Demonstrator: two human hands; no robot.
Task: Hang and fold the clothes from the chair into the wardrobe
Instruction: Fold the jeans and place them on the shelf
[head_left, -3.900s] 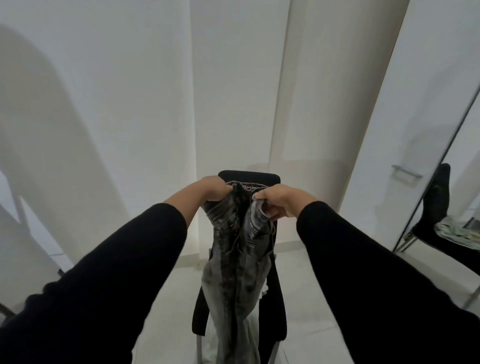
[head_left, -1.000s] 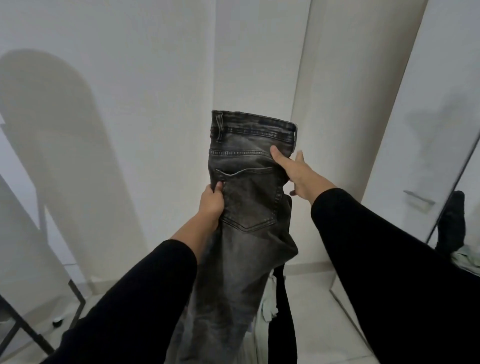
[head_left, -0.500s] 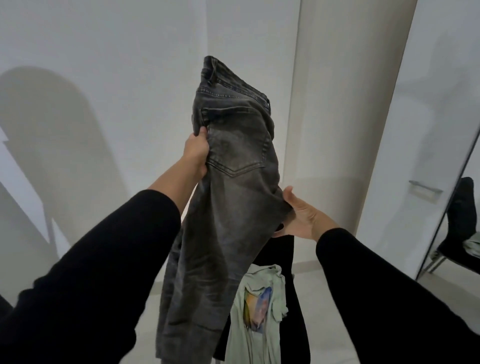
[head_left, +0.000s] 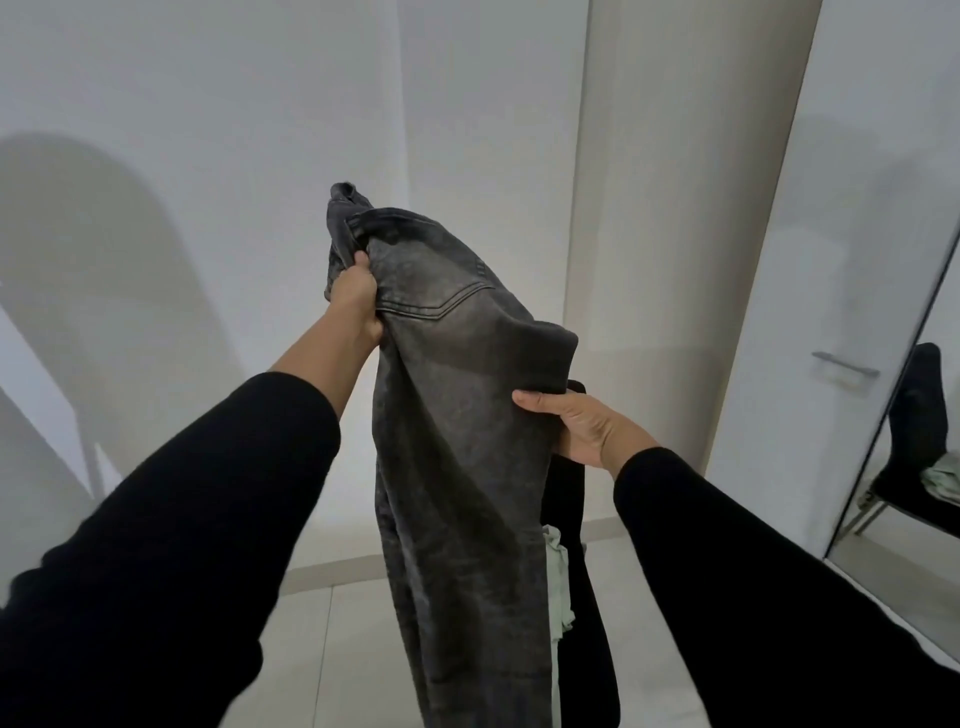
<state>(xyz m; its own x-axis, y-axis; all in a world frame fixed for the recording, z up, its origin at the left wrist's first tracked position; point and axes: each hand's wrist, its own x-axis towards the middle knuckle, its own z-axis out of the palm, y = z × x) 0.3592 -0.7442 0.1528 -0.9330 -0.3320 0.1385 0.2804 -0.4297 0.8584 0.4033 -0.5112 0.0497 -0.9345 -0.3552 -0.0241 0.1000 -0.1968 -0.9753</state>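
Grey jeans (head_left: 457, 441) hang vertically, waistband uppermost; left hand (head_left: 356, 299) clutches the waistband, right hand (head_left: 576, 423) pinches the seat edge. Black chair (head_left: 582, 519) with green shirt (head_left: 558, 587) stands behind.

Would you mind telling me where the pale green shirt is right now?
In the head view, the pale green shirt hangs low, right of centre, on the black chair, mostly hidden behind the grey washed denim jeans held in front of it.
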